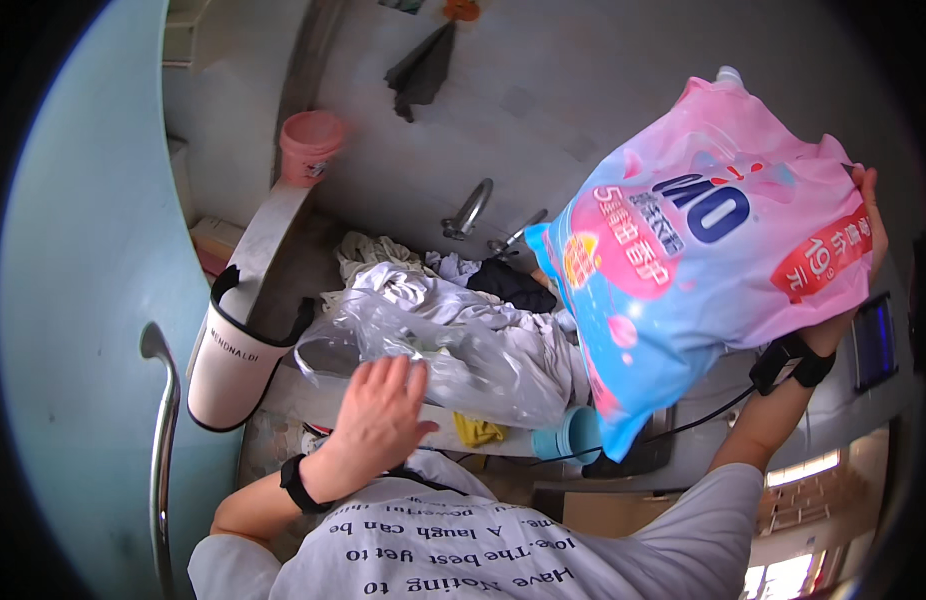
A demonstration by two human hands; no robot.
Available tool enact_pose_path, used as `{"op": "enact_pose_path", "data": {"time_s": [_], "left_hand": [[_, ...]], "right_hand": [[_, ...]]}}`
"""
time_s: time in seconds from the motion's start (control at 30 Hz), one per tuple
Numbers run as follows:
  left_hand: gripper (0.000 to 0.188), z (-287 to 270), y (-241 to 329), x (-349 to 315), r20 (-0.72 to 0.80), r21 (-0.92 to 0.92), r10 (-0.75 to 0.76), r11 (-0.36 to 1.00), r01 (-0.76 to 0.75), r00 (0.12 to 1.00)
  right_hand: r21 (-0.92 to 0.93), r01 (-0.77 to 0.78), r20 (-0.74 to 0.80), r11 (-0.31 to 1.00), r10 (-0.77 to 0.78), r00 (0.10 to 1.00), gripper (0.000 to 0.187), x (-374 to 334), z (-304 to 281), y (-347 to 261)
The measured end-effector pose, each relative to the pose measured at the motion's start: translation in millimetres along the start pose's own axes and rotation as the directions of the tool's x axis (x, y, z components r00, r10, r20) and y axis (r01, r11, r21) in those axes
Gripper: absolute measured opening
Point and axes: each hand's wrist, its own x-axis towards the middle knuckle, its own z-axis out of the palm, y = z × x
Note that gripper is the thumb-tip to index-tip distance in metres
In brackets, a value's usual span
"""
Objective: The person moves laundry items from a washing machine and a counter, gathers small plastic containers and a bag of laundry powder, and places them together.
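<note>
My right hand (870, 222) grips the right edge of a big pink and blue laundry detergent refill pouch (633, 265), raised and tilted over the right of the basin. The pouch has a small white spout at its top corner. In front of my chest, my left hand (383, 415) is open, its fingers stretched out at the near edge of a clear plastic bag (463, 365); I cannot tell whether they touch it. The bag lies over white clothes (413, 288) heaped in the basin. A dark garment (513, 286) sits among them, partly hidden by the pouch.
Two metal taps, one a curved faucet (470, 210), rise behind the clothes. A pink bucket (311, 147) stands on the left ledge. Nearer are a white container with a black rim (238, 365), a yellow cloth (478, 429) and a light-blue cup (571, 437).
</note>
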Motion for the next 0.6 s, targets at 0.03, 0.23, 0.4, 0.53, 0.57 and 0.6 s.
{"op": "enact_pose_path", "data": {"time_s": [0.03, 0.23, 0.4, 0.53, 0.57, 0.6], "left_hand": [[0.064, -4, 6, 2, -0.174, -0.062, 0.145, 0.986, -0.158, 0.974], [0.062, 25, 28, 42, -0.179, -0.085, 0.468, 0.869, -0.487, 0.866], [0.032, 112, 6, 57, 0.034, -0.029, 0.564, 0.826, -0.563, 0.825], [0.043, 154, -32, 58, 0.461, 0.15, 0.536, 0.738, -0.658, 0.707], [0.046, 147, -27, 59, 0.512, 0.055, 0.506, 0.787, -0.614, 0.694], [0.049, 133, -19, 58, 0.566, -0.032, 0.467, 0.836, -0.549, 0.679]], "right_hand": [[0.05, -0.016, 0.062, 0.999, 0.012, 0.998, 0.023, -8, 0, -6], [-0.017, -0.137, -0.024, 0.99, 0.137, 0.99, 0.025, -47, -44, -47], [0.049, -0.306, 0.062, 0.951, 0.303, 0.951, 0.035, -94, -94, -65], [-0.102, -0.321, -0.017, 0.942, 0.321, 0.947, 0.04, -132, -123, -70], [-0.305, -0.261, -0.107, 0.916, 0.239, 0.965, 0.037, -139, -141, -74], [-0.39, -0.248, -0.159, 0.887, 0.201, 0.967, 0.037, -147, -157, -74]]}}
